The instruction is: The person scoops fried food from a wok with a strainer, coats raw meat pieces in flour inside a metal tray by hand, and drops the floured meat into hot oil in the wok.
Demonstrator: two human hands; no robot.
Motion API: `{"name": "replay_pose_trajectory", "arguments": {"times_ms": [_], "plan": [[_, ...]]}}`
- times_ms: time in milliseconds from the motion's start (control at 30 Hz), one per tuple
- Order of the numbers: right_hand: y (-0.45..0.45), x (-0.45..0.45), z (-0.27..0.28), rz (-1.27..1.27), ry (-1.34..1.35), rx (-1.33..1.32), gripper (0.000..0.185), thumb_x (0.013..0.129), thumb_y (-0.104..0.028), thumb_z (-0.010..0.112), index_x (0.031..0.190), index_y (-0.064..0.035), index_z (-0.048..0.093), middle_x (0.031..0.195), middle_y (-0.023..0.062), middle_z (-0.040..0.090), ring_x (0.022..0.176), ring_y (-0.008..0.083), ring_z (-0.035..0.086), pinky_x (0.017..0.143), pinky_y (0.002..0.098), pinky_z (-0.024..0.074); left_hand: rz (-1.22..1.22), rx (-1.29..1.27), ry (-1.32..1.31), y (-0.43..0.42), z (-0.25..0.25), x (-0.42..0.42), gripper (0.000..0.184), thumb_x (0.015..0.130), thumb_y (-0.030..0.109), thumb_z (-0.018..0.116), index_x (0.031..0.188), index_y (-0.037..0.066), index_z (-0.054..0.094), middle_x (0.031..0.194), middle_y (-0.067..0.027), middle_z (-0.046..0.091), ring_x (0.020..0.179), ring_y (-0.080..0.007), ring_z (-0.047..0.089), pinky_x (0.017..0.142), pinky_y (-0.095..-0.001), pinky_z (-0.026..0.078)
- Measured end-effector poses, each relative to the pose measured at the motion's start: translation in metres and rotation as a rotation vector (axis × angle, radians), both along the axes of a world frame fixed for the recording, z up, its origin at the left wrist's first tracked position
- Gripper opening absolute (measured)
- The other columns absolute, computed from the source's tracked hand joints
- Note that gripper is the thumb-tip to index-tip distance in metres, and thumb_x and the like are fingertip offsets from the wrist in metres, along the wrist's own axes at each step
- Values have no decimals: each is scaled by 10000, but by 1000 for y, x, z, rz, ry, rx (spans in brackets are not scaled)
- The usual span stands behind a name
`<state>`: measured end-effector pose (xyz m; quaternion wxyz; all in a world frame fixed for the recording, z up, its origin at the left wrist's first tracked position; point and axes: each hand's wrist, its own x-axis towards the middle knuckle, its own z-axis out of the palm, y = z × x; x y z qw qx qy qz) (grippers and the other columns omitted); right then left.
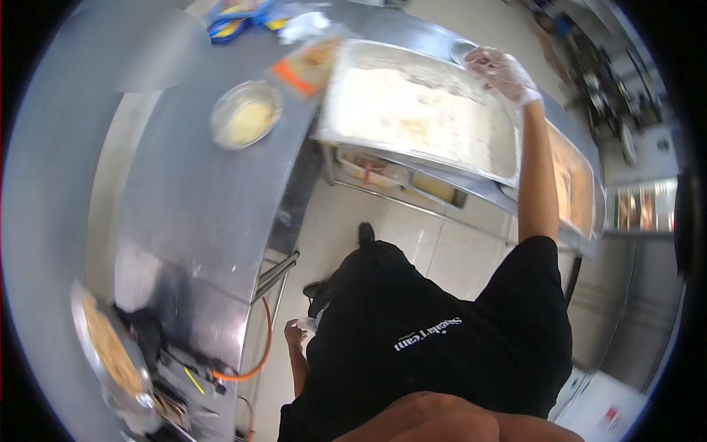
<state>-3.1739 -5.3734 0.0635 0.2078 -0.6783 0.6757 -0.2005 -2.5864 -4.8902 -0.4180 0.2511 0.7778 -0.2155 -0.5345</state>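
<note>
My right hand (502, 72), in a clear plastic glove, reaches out over the far right corner of a large metal tray (508, 171). Its fingers are curled together, and what they hold, if anything, is too blurred to make out. Just beside the fingertips is a small round metal bowl (462, 50). A white powdery layer, probably flour (398, 103), covers most of the tray's bottom. Low by my left hip, my left hand (296, 334) is closed on a white crumpled thing (306, 324); part of that hand is hidden by my shirt.
A metal bowl with pale yellow contents (250, 121) stands on the left steel table (199, 199). An orange-marked bag (305, 68) touches the tray's left side. Another tray (578, 184) sits at the right. An orange hose (266, 331) hangs by the left table's edge.
</note>
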Motion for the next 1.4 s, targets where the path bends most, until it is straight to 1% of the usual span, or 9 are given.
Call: {"name": "replay_pose_trajectory", "arguments": {"times_ms": [67,133,367,567,867,1000,1233,1267,1400], "plan": [[1,-55,-40,-140,39,168,266,866,-231,610,1098,-103,630,976,62,666,804,162,640,597,272,565,-539,-524,-209,-15,-47,15,183,820,151,646,977,60,629,776,-73,631,661,-202,632,527,-300,502],[3,-92,-76,-254,42,364,323,833,-194,633,1143,-106,623,997,70,670,847,173,636,589,255,562,-481,-187,32,-82,-4,-7,181,830,161,641,977,56,627,787,-64,625,706,-178,630,572,-279,505],[-6,-121,-202,20,421,304,593,769,-354,662,1320,-199,505,1388,147,457,1142,303,553,1063,419,394,-891,-11,422,-310,252,-149,166,916,179,602,1002,37,601,841,-24,611,716,-91,565,669,-249,472],[-37,-73,-280,418,476,200,542,764,-311,658,1277,-199,524,1348,139,480,1162,282,521,1012,399,404,-1275,-501,461,-443,389,-278,147,856,108,622,978,26,624,847,-23,623,818,-86,564,740,-270,469],[-15,-116,-227,2,12,396,239,822,-121,594,1053,-125,654,960,116,657,837,254,624,784,369,505,-1572,-1256,-645,-552,263,-444,278,814,142,625,1080,62,601,931,-103,628,997,-254,557,853,-430,401],[-38,-134,-226,-273,-339,395,272,888,-140,501,1123,-147,636,924,99,662,749,224,623,672,320,536,-1922,-1098,-691,-562,256,-446,172,750,-9,545,882,78,611,850,-45,608,889,-228,560,742,-399,376],[-100,-86,-291,-105,517,428,632,910,-548,357,1323,-75,431,1210,110,551,1121,277,518,1051,392,351,-1770,-1103,-385,-588,322,-375,118,766,34,555,854,87,614,836,-71,592,860,-249,549,730,-382,380],[-96,-67,-312,-140,585,125,640,906,-577,336,1305,-90,450,1220,147,532,1138,298,503,1040,410,372,-1738,-1072,-357,-596,329,-364,105,771,39,557,851,82,610,831,-77,586,852,-257,547,729,-384,384],[-109,-26,-287,55,412,131,443,903,-419,441,1173,-90,566,1190,174,564,1089,298,545,953,397,449,-1588,-995,-268,-613,328,-335,107,783,43,538,858,84,602,804,-76,568,830,-265,544,715,-388,407]]}}
